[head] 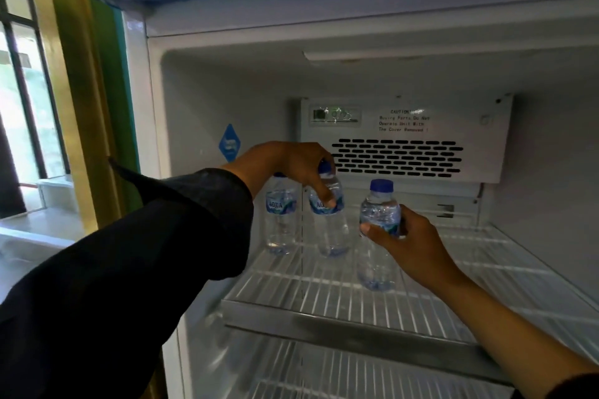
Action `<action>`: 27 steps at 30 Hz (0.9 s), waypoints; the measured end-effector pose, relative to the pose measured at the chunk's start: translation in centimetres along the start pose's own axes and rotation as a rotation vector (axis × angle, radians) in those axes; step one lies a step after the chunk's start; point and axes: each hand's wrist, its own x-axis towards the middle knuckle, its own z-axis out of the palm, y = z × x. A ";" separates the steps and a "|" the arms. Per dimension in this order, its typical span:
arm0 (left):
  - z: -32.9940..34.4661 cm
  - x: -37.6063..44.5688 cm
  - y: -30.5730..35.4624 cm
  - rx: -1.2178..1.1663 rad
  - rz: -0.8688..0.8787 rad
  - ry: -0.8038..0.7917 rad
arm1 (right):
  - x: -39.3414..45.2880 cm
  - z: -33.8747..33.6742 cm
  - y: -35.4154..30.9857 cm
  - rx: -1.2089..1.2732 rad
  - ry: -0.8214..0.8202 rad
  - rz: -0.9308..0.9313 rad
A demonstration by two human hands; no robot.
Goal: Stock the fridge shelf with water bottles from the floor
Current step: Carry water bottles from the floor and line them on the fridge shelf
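- Bottles, three, upright on the wire fridge shelf (421, 304): left bottle (280, 214) standing free at the back, middle bottle (329, 220) just beside it, right bottle (377, 236) nearer the front.
- Left hand (291, 165): I am reaching from above, fingers curling over the cap and label of the middle bottle.
- Right hand (408, 243): I am gripping the right bottle at its label from the right side.
- Axis: all vertical; the right bottle is lying forward and right of the pair, apart from them, likely needing to go back into their row.
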 end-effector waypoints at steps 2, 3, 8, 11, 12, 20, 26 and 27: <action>0.3 0.6 -0.3 0.035 -0.002 -0.020 | 0.1 0.0 -0.1 -0.007 -0.002 0.003; 0.4 0.7 -0.6 0.050 -0.006 -0.032 | 0.1 0.0 -0.2 -0.003 -0.004 0.007; 0.7 1.1 -2.1 0.106 -0.029 -0.078 | 0.0 -0.1 0.1 0.009 -0.072 0.055; 0.7 1.2 -2.7 0.097 -0.035 -0.082 | 0.1 -0.5 0.1 0.019 -0.112 0.090; 0.8 1.2 -2.8 0.094 -0.035 -0.083 | 0.2 -0.6 0.1 0.021 -0.114 0.095; 1.0 1.8 -3.5 0.063 -0.056 -0.097 | 5.0 2.2 0.3 0.001 -0.159 0.176; 0.8 1.6 -3.5 0.090 -0.047 -0.090 | 6.4 4.2 2.1 0.061 -0.158 0.145; 0.8 1.6 -3.4 0.091 -0.041 -0.085 | 6.3 4.3 2.3 0.072 -0.143 0.142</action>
